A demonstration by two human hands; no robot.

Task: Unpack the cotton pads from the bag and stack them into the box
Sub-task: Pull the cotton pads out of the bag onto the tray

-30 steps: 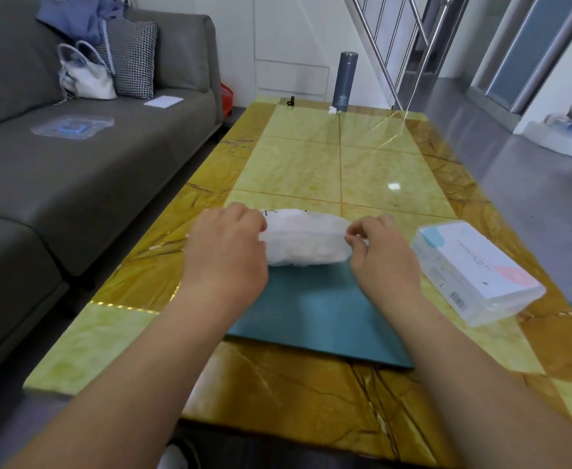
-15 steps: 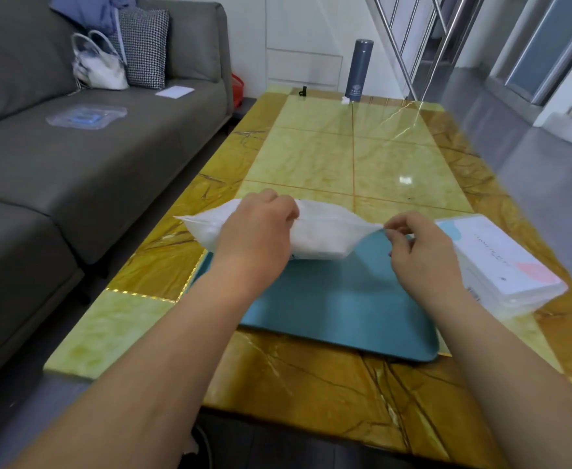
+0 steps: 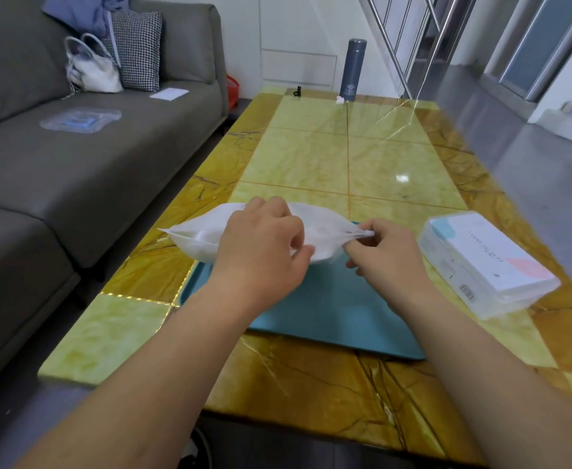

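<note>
While the left hand [image 3: 260, 245] curls round the middle of the white cotton-pad bag [image 3: 196, 236], fingers over its top and thumb underneath, the right hand [image 3: 386, 255] pinches the bag's right corner, the bag held over the far edge of the teal mat [image 3: 338, 306] on the marble table [image 3: 311, 157]. Closed clear box [image 3: 487, 262] lies right of the mat, apart from the right hand; lid print and side barcode visible (too small to read). Grey bottle [image 3: 353, 69] stands at the far end, logo unreadable.
</note>
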